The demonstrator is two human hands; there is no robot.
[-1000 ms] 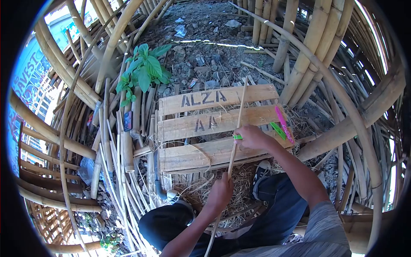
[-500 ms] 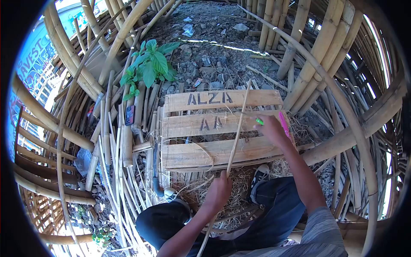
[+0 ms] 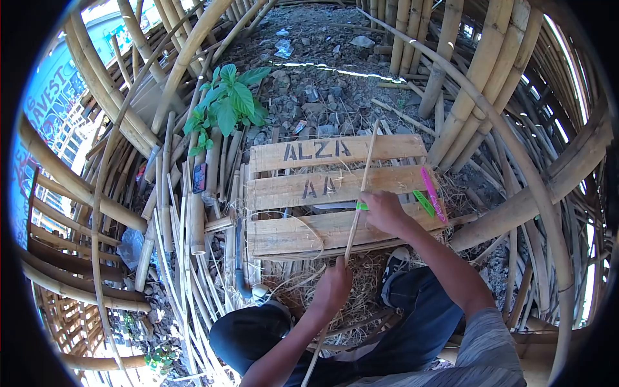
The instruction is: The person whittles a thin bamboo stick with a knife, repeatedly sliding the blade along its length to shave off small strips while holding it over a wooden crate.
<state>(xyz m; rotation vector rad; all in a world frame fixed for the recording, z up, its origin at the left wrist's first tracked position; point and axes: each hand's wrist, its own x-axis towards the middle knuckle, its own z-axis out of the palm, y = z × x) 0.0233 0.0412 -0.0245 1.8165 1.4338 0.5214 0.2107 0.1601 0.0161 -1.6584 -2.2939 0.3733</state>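
My left hand (image 3: 332,287) is closed round a long thin bamboo strip (image 3: 365,174), which slants up from my lap across the slatted wooden crate (image 3: 284,235). Farther up the same strip, my right hand (image 3: 383,211) is closed on a green-handled knife (image 3: 362,206). The knife lies across the strip, and its narrow grey blade seems to point left over a gap between slats. Right of that hand, a pink patterned piece (image 3: 433,193) and a green patterned piece (image 3: 423,203) rest on the crate's right end.
A phone (image 3: 199,178) lies on bamboo poles at the left. A leafy plant (image 3: 229,106) grows behind them. Thick bamboo poles (image 3: 480,84) and a curved pole (image 3: 516,142) flank the right side. Shavings (image 3: 358,297) cover the ground between my feet.
My right hand with the green-handled knife has moved down and left, along the strip toward my left hand. It uncovers the green patterned piece. My left hand keeps hold of the strip.
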